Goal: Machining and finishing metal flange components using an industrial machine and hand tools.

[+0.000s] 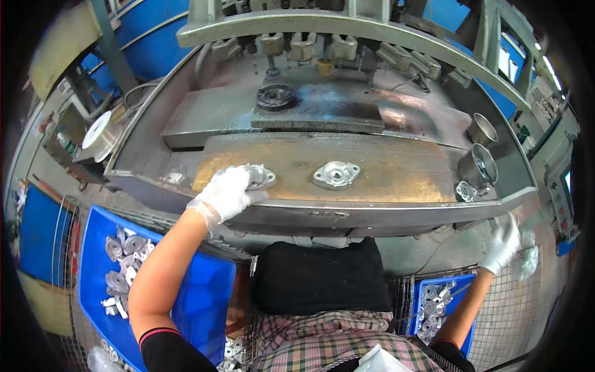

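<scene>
My left hand (228,193), in a white glove, reaches over the machine bed's front lip. Its fingers are closed on a silver flanged metal casting (268,176), partly hidden by them, on the worn brass-coloured plate (396,170). A second flanged casting (336,175), with a round hole in its middle, lies apart to the right. Beyond the tray's right front edge is my right hand (501,245), also gloved, low and away from both castings. Its fingers look stretched upward, with nothing visible in them.
Blue bins (207,304) (466,310) of castings flank my lap. Two metal cups (478,166) (481,130) and a small casting (465,191) sit at the tray's right. A dark ring (276,97) rests on the raised block. Clamps (304,46) hang behind; a wire spool (99,136) stands left.
</scene>
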`<action>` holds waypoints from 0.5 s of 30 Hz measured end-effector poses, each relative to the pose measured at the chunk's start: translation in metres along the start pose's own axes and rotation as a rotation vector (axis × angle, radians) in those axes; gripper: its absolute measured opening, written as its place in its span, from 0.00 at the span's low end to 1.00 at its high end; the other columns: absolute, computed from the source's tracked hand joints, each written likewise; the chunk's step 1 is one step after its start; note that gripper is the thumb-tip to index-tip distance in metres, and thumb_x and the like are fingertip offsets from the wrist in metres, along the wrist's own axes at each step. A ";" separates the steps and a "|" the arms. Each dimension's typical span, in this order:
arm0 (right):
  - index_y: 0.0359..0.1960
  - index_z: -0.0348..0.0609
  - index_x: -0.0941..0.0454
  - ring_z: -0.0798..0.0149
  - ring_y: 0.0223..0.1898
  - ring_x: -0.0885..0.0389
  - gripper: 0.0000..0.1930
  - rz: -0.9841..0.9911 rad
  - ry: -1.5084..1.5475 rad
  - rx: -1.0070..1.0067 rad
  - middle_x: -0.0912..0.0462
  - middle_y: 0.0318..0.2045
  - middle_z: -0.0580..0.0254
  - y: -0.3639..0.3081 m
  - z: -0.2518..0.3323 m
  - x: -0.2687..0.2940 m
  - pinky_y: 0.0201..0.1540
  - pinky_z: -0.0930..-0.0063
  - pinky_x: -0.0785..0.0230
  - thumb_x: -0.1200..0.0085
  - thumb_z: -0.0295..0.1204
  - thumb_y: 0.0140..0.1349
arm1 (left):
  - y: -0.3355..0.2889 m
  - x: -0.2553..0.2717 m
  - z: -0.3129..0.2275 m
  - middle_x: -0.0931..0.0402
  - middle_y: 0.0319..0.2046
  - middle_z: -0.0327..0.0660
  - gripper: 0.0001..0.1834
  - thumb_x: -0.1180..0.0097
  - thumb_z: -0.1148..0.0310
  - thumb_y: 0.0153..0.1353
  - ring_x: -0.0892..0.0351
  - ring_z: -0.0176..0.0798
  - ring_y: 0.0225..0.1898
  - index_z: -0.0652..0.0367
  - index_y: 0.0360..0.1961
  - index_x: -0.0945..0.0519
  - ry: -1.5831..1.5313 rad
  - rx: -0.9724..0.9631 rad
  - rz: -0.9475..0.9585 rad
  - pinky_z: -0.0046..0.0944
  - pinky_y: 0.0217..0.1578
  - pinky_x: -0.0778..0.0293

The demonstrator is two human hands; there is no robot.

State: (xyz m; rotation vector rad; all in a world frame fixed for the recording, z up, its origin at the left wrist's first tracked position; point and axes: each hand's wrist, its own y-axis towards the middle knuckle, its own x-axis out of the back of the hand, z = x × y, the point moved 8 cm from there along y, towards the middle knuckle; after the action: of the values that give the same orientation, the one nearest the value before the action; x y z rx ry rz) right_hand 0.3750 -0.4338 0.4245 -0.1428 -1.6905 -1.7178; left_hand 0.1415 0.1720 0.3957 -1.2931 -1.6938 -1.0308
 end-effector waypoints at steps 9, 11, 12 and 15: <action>0.73 0.42 0.40 0.57 0.60 0.26 0.39 0.352 0.326 -1.040 0.28 0.64 0.50 -0.157 -0.347 -0.079 0.62 0.65 0.35 0.45 0.52 0.68 | -0.006 0.003 0.066 0.19 0.49 0.53 0.14 0.46 0.71 0.65 0.23 0.55 0.56 0.62 0.50 0.19 -0.030 0.248 -0.287 0.45 0.60 0.30; 0.72 0.43 0.37 0.58 0.60 0.26 0.38 0.341 0.353 -1.065 0.27 0.63 0.48 -0.162 -0.347 -0.077 0.61 0.67 0.35 0.43 0.52 0.67 | -0.006 -0.003 0.066 0.19 0.50 0.52 0.15 0.45 0.68 0.66 0.23 0.54 0.56 0.60 0.52 0.19 -0.078 0.265 -0.222 0.45 0.60 0.30; 0.71 0.44 0.35 0.59 0.58 0.25 0.37 0.329 0.273 -1.003 0.26 0.62 0.48 -0.156 -0.337 -0.070 0.59 0.68 0.34 0.43 0.51 0.67 | -0.006 -0.005 0.066 0.19 0.51 0.52 0.18 0.43 0.63 0.66 0.23 0.54 0.56 0.60 0.53 0.19 -0.098 0.305 -0.193 0.45 0.59 0.29; 0.68 0.42 0.31 0.64 0.42 0.20 0.34 0.154 0.217 -0.777 0.19 0.53 0.51 -0.117 -0.275 -0.040 0.45 0.72 0.28 0.42 0.48 0.67 | -0.005 0.002 0.043 0.19 0.51 0.52 0.20 0.41 0.57 0.65 0.23 0.55 0.56 0.59 0.52 0.18 -0.061 0.205 -0.182 0.45 0.58 0.28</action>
State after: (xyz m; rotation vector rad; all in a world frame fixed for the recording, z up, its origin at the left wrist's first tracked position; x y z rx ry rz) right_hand 0.4483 -0.6807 0.2682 -0.4096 -0.7690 -2.0915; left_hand 0.1324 0.2114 0.3796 -1.0645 -1.9370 -0.8993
